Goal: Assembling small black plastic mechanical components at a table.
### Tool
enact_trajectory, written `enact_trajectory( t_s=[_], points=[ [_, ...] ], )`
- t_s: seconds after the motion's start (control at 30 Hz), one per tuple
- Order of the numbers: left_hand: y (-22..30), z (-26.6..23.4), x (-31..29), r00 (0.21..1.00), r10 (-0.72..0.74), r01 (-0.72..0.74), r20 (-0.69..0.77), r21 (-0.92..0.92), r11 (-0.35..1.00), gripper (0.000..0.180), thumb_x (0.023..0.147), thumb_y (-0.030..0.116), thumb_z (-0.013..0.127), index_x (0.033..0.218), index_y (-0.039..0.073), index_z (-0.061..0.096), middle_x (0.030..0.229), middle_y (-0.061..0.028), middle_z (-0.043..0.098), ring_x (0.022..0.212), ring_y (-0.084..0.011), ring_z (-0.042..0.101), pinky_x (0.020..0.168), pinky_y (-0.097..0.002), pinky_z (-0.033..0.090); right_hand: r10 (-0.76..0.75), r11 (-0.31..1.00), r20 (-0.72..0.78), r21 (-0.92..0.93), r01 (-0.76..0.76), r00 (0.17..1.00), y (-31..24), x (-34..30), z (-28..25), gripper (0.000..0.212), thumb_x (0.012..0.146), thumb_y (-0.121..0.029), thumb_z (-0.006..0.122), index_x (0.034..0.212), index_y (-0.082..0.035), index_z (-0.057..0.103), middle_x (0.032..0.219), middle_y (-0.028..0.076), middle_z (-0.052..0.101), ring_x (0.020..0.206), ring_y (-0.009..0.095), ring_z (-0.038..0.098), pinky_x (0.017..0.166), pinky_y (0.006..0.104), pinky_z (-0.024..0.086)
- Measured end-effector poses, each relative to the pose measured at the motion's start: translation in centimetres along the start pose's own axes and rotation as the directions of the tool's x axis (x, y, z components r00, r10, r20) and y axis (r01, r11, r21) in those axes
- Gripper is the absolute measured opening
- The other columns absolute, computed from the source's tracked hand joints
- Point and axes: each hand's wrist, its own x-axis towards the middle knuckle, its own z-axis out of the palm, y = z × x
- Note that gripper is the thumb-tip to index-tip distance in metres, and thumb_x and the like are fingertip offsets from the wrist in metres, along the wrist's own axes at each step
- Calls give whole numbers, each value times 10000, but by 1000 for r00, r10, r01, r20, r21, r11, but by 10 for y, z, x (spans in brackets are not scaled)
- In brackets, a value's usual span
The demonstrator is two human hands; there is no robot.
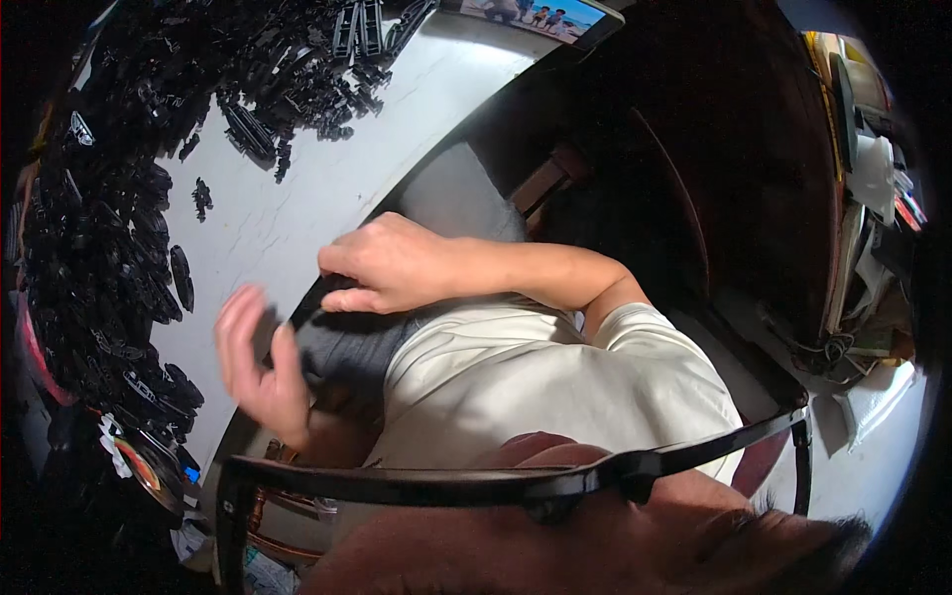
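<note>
Your left hand (260, 372) is spread, thumb off the fingers; your right hand (389, 266) curls, its grip impossible to tell. Beyond, black plastic parts (109, 263) lie heaped on the counter (293, 203), likely light, stiff and brittle: hold them by their edges.

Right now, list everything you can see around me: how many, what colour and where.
Plastic-looking parts: too many to count, black, heaped left and top left
Table: one, white, left side, beneath them
Screen: one, pale-rimmed, top centre
Flat surface: one, grey, upper centre, kind unclear
Wooden piece: one, brown, upper centre
Clutter: uncountable, mixed colours, far right
Round thing: one, multicoloured, lower left
Small scrap: one, blue, lower left
Glasses: one pair, black, bottom
Shirt: one, cream, centre
Trousers: one pair, grey-blue, left of the shirt
Left hand: one, bare, blurred, near the table edge
Right hand: one, bare, near the table edge; grip contents unclear
</note>
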Motion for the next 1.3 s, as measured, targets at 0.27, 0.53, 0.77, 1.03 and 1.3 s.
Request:
enact_trajectory(
  t_s=[0.27,0.53,0.77,1.03,1.3],
  points=[
    [29,-36,-15,832,247,-197,-496,152,969,256,940,117,684,1091,-90,688,1073,-209,712,1023,-326,691,937,-435,550,-94,987,-39,-137,88,995,2,-10,14,291,916,-270,729,926,-25,573,781,124,626,713,337,697,614,444,571],
    [28,-40,-20,834,263,-197,-485,182,963,238,939,112,683,1079,-80,694,1056,-203,711,1010,-322,693,924,-434,556,-113,978,-299,-201,53,947,4,5,-3,162,916,-213,746,991,-97,662,793,70,616,668,275,666,559,389,532],
    [30,-44,-17,819,290,-231,-496,178,957,222,938,107,682,1069,-72,699,1041,-198,709,998,-318,695,912,-433,561,-132,945,-536,-321,-57,834,15,58,-18,216,909,-179,730,1051,-56,623,1022,121,601,729,285,689,588,398,556],
    [32,-49,-15,794,301,-260,-528,152,954,205,937,102,681,1057,-62,704,1025,-193,708,985,-314,698,898,-432,567,-99,950,-483,-307,-62,870,25,61,-15,223,914,-208,735,1077,-72,665,941,87,635,738,275,682,609,382,547],
    [32,-65,-7,736,342,-361,-585,88,928,187,936,97,680,1046,-52,710,1008,-187,706,971,-310,700,885,-431,574,-159,912,-444,-409,-42,882,31,63,-10,215,880,-234,733,826,-67,608,774,86,618,712,277,678,583,404,555]
  ],
)
